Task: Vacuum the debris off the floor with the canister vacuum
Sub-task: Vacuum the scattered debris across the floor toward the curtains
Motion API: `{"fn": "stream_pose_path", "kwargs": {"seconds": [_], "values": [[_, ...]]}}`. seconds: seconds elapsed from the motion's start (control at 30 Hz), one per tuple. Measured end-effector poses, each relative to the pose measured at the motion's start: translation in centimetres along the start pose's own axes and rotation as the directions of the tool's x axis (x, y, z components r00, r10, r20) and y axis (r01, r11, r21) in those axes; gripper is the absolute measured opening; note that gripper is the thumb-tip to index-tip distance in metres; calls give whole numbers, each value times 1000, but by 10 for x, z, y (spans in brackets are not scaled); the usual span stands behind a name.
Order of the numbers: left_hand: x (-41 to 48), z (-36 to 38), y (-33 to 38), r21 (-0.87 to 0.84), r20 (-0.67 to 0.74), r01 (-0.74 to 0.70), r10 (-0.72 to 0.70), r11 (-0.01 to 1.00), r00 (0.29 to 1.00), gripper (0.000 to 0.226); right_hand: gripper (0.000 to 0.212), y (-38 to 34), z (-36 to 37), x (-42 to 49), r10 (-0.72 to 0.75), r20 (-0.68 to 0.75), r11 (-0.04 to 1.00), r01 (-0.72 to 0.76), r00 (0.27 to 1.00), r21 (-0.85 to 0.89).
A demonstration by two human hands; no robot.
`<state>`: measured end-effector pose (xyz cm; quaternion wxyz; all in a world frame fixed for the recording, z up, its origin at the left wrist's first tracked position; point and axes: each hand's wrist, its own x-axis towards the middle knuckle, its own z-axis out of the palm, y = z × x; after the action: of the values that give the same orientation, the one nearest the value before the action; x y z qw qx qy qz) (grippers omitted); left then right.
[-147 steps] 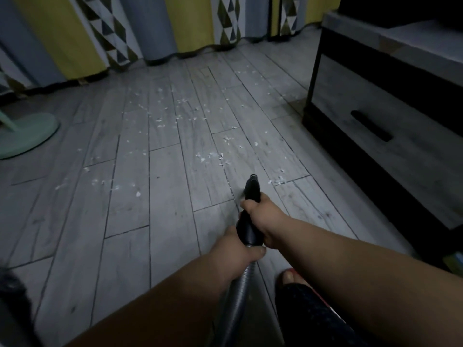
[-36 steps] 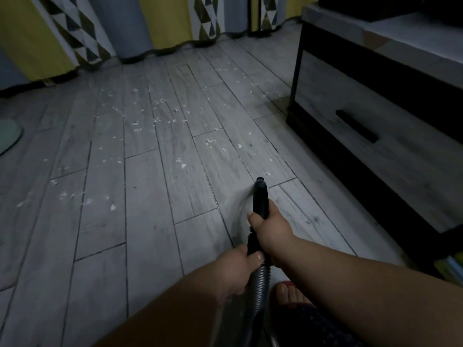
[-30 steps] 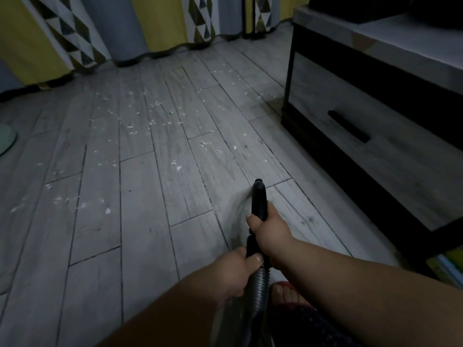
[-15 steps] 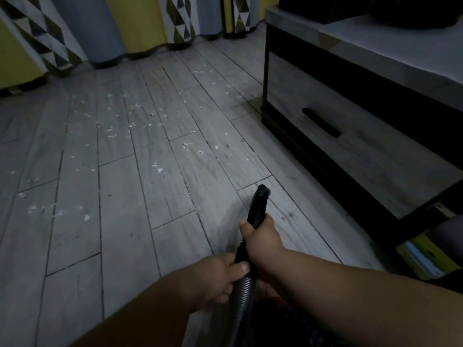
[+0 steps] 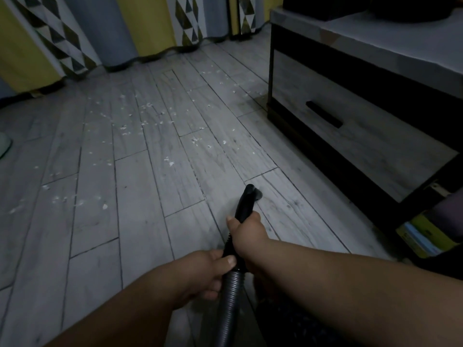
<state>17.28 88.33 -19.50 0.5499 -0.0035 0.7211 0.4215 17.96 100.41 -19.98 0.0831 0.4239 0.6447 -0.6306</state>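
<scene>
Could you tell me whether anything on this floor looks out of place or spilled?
Yes: small white debris lies scattered across the plank floor, ahead and left of the vacuum nozzle that the left hand and right hand hold.

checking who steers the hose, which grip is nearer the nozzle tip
Right. The right grip holds the black wand just behind the nozzle tip; the left grip holds it farther back, where the ribbed hose begins.

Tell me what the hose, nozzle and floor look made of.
Hose: grey flexible plastic, judging by its fine ribbed corrugations.
Nozzle: smooth black hard plastic, probably; faint sheen.
Floor: pale grey wood-grain planks with dark seams; laminate or vinyl, cannot tell which.
</scene>
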Motion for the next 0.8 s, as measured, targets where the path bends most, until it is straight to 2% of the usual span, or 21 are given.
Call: {"fn": "stream_pose_path", "kwargs": {"seconds": [0.13, 0.33, 0.47, 0.6, 0.73, 0.8], "values": [[2, 24, 2, 42, 46, -21, 19, 999, 999, 32, 51, 11, -26, -6, 50, -65, 998, -48, 997, 36], [5, 37, 18, 148, 97, -45, 31, 988, 995, 39, 53, 17, -54, -6, 168, -81, 955, -142, 982, 261], [11, 47, 26, 106, 34, -101, 98, 989, 995, 35, 56, 4, -64, 0, 214, -106, 936, -173, 971, 307], [28, 59, 37, 31, -62, -140, 142, 990, 988, 45, 59, -8, -73, 20, 191, -156, 939, -133, 969, 317], [46, 47, 58, 49, -118, -136, 141, 990, 983, 58, 57, -26, -71, 46, 152, -172, 947, -93, 973, 308], [53, 38, 66, 55, -136, -120, 126, 991, 983, 58, 56, -36, -64, 59, 122, -167, 960, -73, 978, 272]]}}
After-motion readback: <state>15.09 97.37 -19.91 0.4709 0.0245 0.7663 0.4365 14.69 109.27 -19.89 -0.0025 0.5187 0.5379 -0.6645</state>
